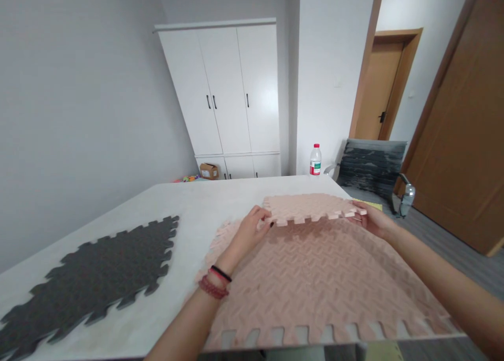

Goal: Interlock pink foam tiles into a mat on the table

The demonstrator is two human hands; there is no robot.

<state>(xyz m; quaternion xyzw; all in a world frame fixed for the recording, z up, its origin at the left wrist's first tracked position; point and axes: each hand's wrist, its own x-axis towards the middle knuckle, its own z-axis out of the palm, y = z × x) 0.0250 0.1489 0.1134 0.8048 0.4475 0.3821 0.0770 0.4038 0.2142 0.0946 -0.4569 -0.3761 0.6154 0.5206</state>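
A pink foam puzzle mat [323, 282] lies flat on the white table [189, 203] right in front of me. A second pink foam mat [311, 207] is held lifted above its far edge. My left hand [252, 229] grips this upper mat at its near left corner, thumb under the toothed edge. My right hand [372, 219] pinches its near right corner. A bead bracelet and a black band sit on my left wrist.
A dark grey foam puzzle mat [98, 277] lies on the table's left part. A plastic bottle [315, 160] stands at the far edge. A grey office chair [374, 172] is beyond the right corner. A white cabinet [228, 93] lines the back wall, with brown doors at right.
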